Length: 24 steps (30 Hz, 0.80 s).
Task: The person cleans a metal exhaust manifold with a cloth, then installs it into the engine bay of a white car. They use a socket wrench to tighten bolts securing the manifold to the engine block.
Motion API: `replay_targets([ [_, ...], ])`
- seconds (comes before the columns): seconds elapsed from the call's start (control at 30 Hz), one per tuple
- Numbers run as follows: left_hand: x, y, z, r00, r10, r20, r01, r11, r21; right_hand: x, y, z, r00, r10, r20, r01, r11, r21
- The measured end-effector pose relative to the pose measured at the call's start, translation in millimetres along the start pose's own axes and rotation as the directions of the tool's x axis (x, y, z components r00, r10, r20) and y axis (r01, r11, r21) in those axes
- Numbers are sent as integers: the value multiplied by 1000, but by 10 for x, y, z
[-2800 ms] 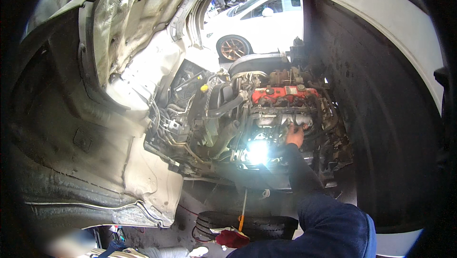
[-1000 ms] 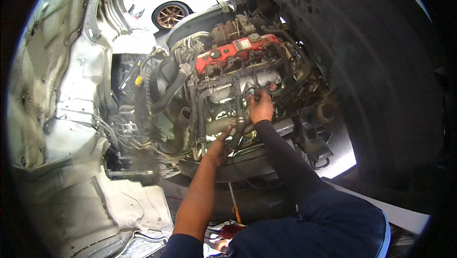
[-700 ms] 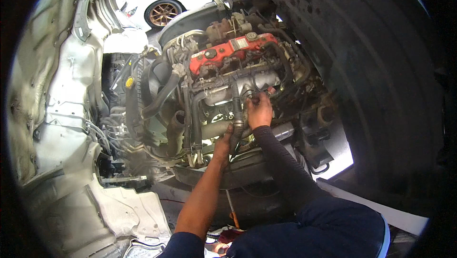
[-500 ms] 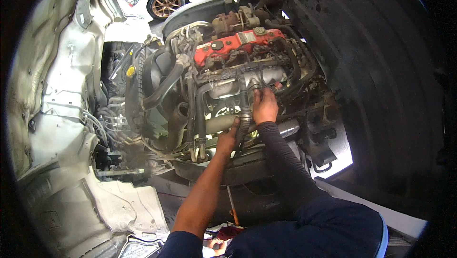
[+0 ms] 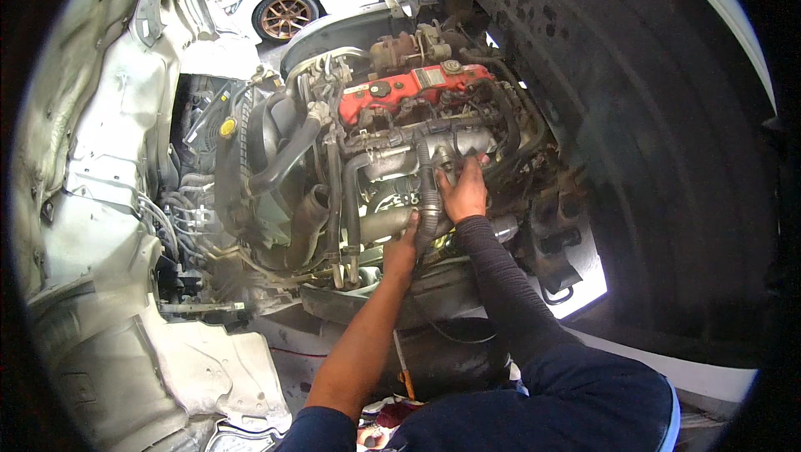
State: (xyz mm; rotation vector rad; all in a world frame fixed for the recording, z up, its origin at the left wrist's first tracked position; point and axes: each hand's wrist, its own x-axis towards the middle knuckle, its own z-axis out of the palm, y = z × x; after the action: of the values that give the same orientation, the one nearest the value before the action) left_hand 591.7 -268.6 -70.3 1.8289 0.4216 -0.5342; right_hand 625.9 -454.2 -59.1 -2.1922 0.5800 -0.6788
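An engine with a red valve cover (image 5: 400,91) fills the middle of the view, with a silver intake manifold (image 5: 392,161) on its near side. My right hand (image 5: 467,195), in a dark sleeve, is at the manifold, thumb and fingers closed about a small round metal fitting (image 5: 447,157). Beside the ribbed hose (image 5: 429,202), my left hand (image 5: 400,253) is lower down, its thumb pointing up along the hose. The left fingers go behind the hose and are hidden, so their grip does not show.
Black hoses (image 5: 292,151) and a fan shroud stand to the left, next to bundled lines (image 5: 179,214). Pale body panels (image 5: 92,202) bound the left side; a large dark panel (image 5: 634,160) rises at right. An orange-handled tool (image 5: 406,383) lies below the engine. A car wheel (image 5: 286,16) shows beyond.
The right hand's thumb and fingers have spread slightly around the fitting, which shows more now. My left hand stays beside the ribbed hose. The view has shifted a little.
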Motion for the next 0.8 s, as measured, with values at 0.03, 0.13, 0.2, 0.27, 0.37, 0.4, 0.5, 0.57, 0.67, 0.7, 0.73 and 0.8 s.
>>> replay_targets([
  [0.03, -1, 4, -7, 1000, -22, 20, 23, 1000, -5, 2, 11, 0, 1000, -16, 20, 16, 1000, -24],
  [0.13, -40, 24, -48, 996, -41, 76, 42, 999, -5, 38, 34, 14, 997, -2, 79, 7, 998, -62],
  [0.2, -80, 34, -45, 997, -1, 80, 2, 1000, -4, 43, 46, 24, 997, 25, 74, -20, 998, -65],
  [0.27, -109, 41, -38, 997, 75, 36, -75, 997, 2, 38, 56, 32, 999, -39, -35, 39, 999, -20],
  [0.37, -107, 35, -17, 990, 140, -25, -139, 990, 38, 31, 70, 42, 999, -45, 4, 45, 999, -2],
  [0.4, -109, 16, -20, 993, 115, 6, -115, 993, 25, 31, 79, 40, 997, -8, 76, 9, 1000, -14],
  [0.5, -63, -21, -25, 994, 100, 54, -101, 995, 15, 72, 89, 46, 998, 39, 43, -38, 999, -12],
  [0.57, -32, -41, -35, 991, 131, 14, -132, 989, 62, 104, 80, 38, 997, 58, 54, -58, 998, -2],
  [0.67, -17, -64, -44, 990, 132, 54, -132, 991, 1, 115, 54, 5, 979, 111, 171, -103, 993, -55],
  [0.7, -9, -57, -49, 989, 140, 55, -142, 990, 26, 118, 51, -18, 974, 123, 189, -122, 992, -17],
  [0.73, -10, -53, -52, 990, 127, 61, -130, 991, 41, 123, 46, -28, 988, 124, 92, -126, 992, 16],
  [0.8, -17, -52, -33, 990, 130, 52, -133, 990, 54, 140, 55, -43, 975, 221, -4, -220, 974, 55],
])
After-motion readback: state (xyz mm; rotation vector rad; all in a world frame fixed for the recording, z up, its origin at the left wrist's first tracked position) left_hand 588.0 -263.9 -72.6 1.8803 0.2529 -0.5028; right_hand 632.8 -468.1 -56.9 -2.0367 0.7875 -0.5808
